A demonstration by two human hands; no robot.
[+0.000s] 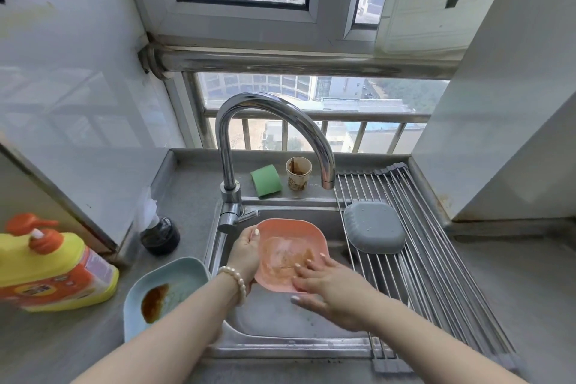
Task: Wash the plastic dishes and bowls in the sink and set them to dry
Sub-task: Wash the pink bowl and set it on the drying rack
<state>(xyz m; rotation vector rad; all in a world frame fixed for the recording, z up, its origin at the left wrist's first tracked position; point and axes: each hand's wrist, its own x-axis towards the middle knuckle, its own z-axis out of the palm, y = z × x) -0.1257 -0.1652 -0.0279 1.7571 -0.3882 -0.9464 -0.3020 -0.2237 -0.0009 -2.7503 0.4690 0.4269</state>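
A pink plastic dish (pixel 288 240) smeared with brown sauce is tilted over the steel sink (pixel 280 318). My left hand (pixel 246 254) grips its left rim, thumb on the inside edge. My right hand (pixel 330 285) lies with straight fingers on the dish's inner face, over the sauce. A light blue dish (pixel 184 277) with a brown sauce stain sits on the counter left of the sink. A grey dish (pixel 374 226) rests upside down on the roll-up drying rack (pixel 436 259).
The curved tap (pixel 268 112) arches over the sink with no water visibly running. A green sponge (pixel 266 181) and a stained paper cup (pixel 298 173) stand behind the basin. A yellow-orange detergent bottle (pixel 53 271) and a dark jar (pixel 160 235) are at left.
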